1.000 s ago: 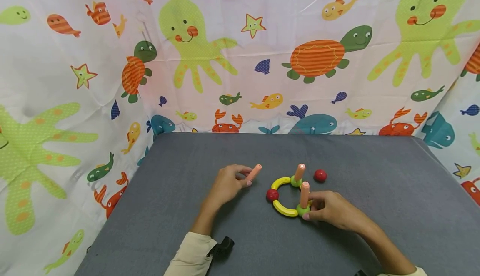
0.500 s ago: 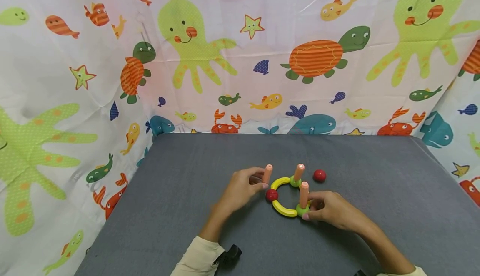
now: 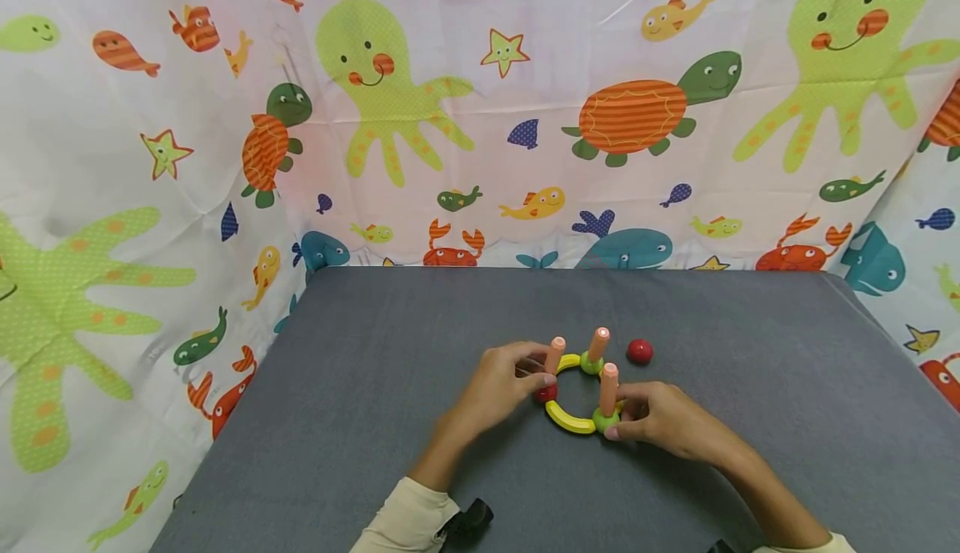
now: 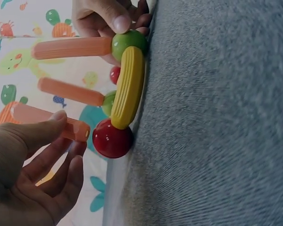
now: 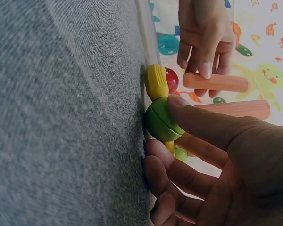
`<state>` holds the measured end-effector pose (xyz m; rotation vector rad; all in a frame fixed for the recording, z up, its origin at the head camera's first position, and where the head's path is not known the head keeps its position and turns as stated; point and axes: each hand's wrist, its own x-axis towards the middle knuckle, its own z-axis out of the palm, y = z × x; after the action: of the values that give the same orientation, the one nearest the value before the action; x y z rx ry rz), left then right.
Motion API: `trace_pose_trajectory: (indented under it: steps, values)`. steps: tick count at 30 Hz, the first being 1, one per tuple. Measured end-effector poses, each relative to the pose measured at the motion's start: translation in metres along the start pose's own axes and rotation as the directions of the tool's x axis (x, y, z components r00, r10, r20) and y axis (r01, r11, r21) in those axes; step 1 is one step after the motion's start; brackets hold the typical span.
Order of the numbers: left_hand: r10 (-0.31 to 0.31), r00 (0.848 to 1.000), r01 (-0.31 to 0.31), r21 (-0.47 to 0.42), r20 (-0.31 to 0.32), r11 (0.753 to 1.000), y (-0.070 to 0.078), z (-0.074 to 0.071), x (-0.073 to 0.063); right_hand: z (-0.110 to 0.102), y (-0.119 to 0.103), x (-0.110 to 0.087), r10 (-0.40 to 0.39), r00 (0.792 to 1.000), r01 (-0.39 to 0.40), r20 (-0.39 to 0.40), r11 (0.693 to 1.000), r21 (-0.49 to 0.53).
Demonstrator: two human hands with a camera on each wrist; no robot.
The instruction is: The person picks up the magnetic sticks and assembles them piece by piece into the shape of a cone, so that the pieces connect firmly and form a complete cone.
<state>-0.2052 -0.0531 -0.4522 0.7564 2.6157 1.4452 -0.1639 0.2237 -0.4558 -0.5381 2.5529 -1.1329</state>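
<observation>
My left hand (image 3: 502, 388) pinches a salmon-coloured ribbed stick (image 4: 52, 121) between thumb and fingers. The stick's lower end hovers just above a red ball (image 4: 112, 138), and a small gap shows between them in the left wrist view. That ball belongs to a ring with curved yellow pieces (image 3: 570, 419) and two green balls. My right hand (image 3: 663, 421) grips the near green ball (image 5: 160, 118), thumb on one side and fingers on the other. From this ball a salmon stick (image 3: 609, 390) stands upright. Another upright stick (image 3: 598, 344) rises from the far green ball (image 3: 591, 364).
A loose red ball (image 3: 640, 352) lies behind the ring, to its right. The ring rests on a grey cloth-covered table (image 3: 375, 319). A curtain (image 3: 480, 144) printed with sea animals hangs behind the table and along its sides.
My left hand has carried its stick rightward, from left of the ring to over the red ball, turning it more upright. My right hand has stayed on the green ball.
</observation>
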Motion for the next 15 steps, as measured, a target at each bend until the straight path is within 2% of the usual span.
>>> trace_pose_trajectory:
  steps: [15]
  values:
    - [0.012, 0.999, -0.012, -0.009, 0.037, 1.000, -0.0048, 0.0032, -0.0005, -0.0015, 0.0009, -0.0005, -0.032, 0.999, 0.032, 0.003, 0.999, 0.005]
